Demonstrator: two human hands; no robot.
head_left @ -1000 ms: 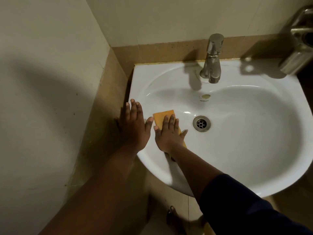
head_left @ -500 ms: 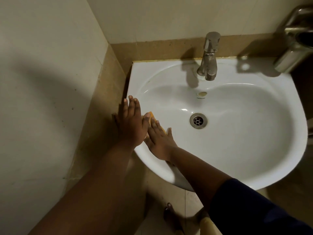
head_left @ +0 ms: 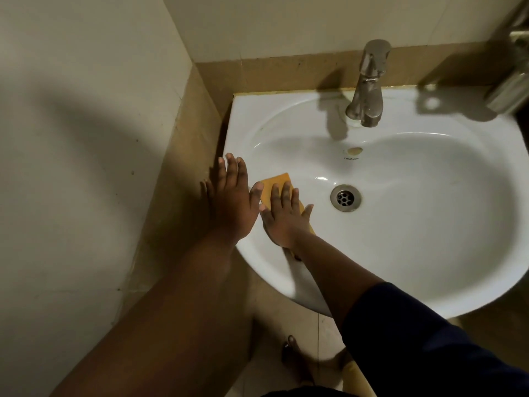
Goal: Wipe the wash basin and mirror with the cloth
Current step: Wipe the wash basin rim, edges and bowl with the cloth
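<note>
A white wash basin (head_left: 429, 224) is fixed to the tiled wall, with a round metal drain (head_left: 345, 197) in its bowl. An orange cloth (head_left: 273, 184) lies on the bowl's left inner slope. My right hand (head_left: 282, 217) presses flat on the cloth with straight, spread fingers and covers most of it. My left hand (head_left: 233, 202) rests flat on the basin's left rim, its fingers straight, its thumb close to the cloth. No mirror is in view.
A metal tap (head_left: 367, 84) stands at the back of the basin. A metal fixture (head_left: 512, 84) sticks out at the upper right. The side wall (head_left: 86, 138) stands close on the left. A bare foot (head_left: 294, 356) shows on the floor tiles below.
My right hand has slid the cloth right, away from the left rim and toward the drain, so more of the cloth shows. My left hand has stayed on the rim.
</note>
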